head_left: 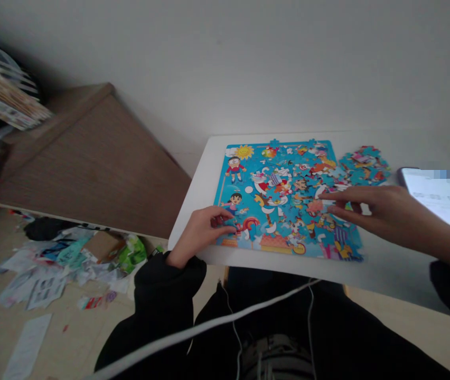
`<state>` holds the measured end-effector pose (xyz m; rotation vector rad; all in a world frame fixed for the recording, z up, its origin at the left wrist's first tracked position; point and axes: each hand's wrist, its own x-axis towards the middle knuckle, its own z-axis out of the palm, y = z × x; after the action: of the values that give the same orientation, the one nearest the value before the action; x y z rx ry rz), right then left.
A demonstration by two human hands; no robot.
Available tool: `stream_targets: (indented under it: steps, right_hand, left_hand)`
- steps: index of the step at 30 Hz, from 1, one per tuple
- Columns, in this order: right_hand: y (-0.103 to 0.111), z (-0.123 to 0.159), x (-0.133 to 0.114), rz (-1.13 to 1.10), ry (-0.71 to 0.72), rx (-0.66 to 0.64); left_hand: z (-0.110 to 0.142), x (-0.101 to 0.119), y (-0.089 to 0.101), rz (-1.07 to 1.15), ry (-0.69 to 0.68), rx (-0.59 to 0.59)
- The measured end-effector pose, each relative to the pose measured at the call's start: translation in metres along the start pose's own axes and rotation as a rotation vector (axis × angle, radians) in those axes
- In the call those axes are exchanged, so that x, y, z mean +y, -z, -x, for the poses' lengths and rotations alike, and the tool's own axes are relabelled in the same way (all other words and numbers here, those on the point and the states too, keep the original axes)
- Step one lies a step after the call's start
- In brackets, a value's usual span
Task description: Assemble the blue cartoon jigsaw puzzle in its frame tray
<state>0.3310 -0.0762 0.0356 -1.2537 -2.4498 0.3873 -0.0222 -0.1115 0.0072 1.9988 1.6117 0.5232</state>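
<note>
A blue cartoon jigsaw puzzle (pixel 284 200) lies in its tray on a white table (pixel 193 227), with loose pieces across its right half. A heap of loose pieces (pixel 363 165) sits beyond its right edge. My left hand (pixel 203 232) rests at the puzzle's lower left, fingers curled over the pieces; whether they grip anything is hidden. My right hand (pixel 367 208) reaches in from the right over the puzzle, with a blurred orange-pink jigsaw piece (pixel 315 206) pinched at its fingertips.
A lit smartphone (pixel 439 198) lies at the table's right side, beside my right forearm. A white cable (pixel 209 324) crosses my lap. A wooden board (pixel 98 158) leans at the left. Papers and plastic scraps (pixel 74 261) litter the floor below the table's left edge.
</note>
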Motion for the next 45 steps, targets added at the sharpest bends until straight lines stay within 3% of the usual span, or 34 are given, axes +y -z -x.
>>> stream_targets:
  steps: [5, 10, 15, 20, 26, 28, 31, 39, 42, 45]
  right_hand:
    - [0.014, 0.043, -0.006, 0.033, -0.125, 0.233]
    - [-0.012, 0.075, -0.015, -0.03, -0.201, 0.218]
    - [-0.043, 0.077, -0.029, -0.039, -0.246, 0.224]
    - [-0.051, 0.068, -0.039, -0.043, -0.267, 0.292]
    - [-0.06, 0.069, -0.038, 0.058, -0.336, 0.549]
    - [-0.063, 0.071, -0.036, 0.083, -0.325, 0.588]
    - [-0.064, 0.073, -0.034, 0.101, -0.321, 0.621]
    - [-0.064, 0.071, -0.035, 0.081, -0.325, 0.627]
    - [-0.064, 0.069, -0.034, 0.072, -0.327, 0.612]
    - [-0.065, 0.068, -0.035, 0.055, -0.32, 0.592]
  left_hand:
    - [0.003, 0.003, -0.003, -0.009, 0.028, 0.018]
    - [0.004, 0.0, -0.014, -0.147, -0.031, 0.108]
    - [0.01, -0.001, -0.022, -0.316, -0.152, 0.249]
    - [0.015, 0.009, -0.026, -0.444, -0.167, 0.371]
    - [0.021, 0.029, -0.039, -0.393, -0.17, 0.75]
    - [0.022, 0.036, -0.044, -0.385, -0.221, 0.81]
    - [0.018, 0.046, -0.05, -0.369, -0.325, 0.768]
    - [0.005, 0.063, -0.068, -0.33, -0.634, 0.496]
    - [0.002, 0.069, -0.077, -0.333, -0.677, 0.454]
    - [-0.002, 0.076, -0.084, -0.362, -0.623, 0.475]
